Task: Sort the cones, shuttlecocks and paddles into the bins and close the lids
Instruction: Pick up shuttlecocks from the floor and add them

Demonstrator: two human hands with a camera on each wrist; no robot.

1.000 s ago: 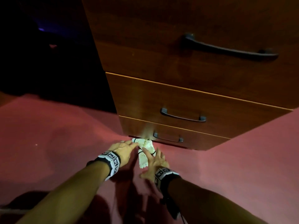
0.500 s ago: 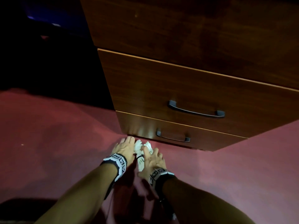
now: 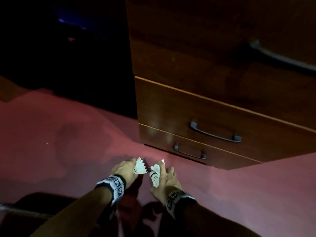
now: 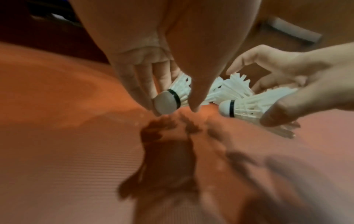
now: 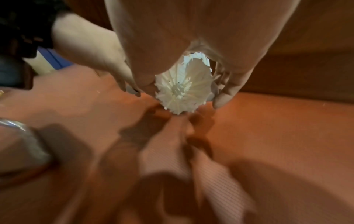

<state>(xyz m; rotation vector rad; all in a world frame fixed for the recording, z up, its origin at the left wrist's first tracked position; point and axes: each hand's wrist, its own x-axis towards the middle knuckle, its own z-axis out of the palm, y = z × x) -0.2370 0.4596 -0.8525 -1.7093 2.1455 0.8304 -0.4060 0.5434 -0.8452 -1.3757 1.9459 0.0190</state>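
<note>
White feather shuttlecocks with black-banded cork tips are in both hands, low over the red mat. My left hand (image 3: 126, 170) pinches one shuttlecock (image 3: 140, 166); in the left wrist view its cork (image 4: 166, 103) sits between the thumb and fingers. My right hand (image 3: 166, 178) grips other shuttlecocks (image 3: 154, 173), and in the left wrist view they lie stacked under its thumb, the shuttlecocks (image 4: 249, 107) with corks pointing left. The right wrist view looks into an open feather skirt (image 5: 184, 89) held between thumb and fingers. No cones, paddles or bins are in view.
A dark wooden drawer cabinet (image 3: 213, 108) with black handles stands just beyond the hands, its lowest drawer (image 3: 188, 151) close to the floor. The red ribbed mat (image 3: 59, 142) spreads to the left and right. Deep shadow fills the area left of the cabinet.
The hands, earlier pressed together around one clump of shuttlecocks at the cabinet's foot, have drawn apart, each now holding its own. The head view has shifted so the cabinet sits further right.
</note>
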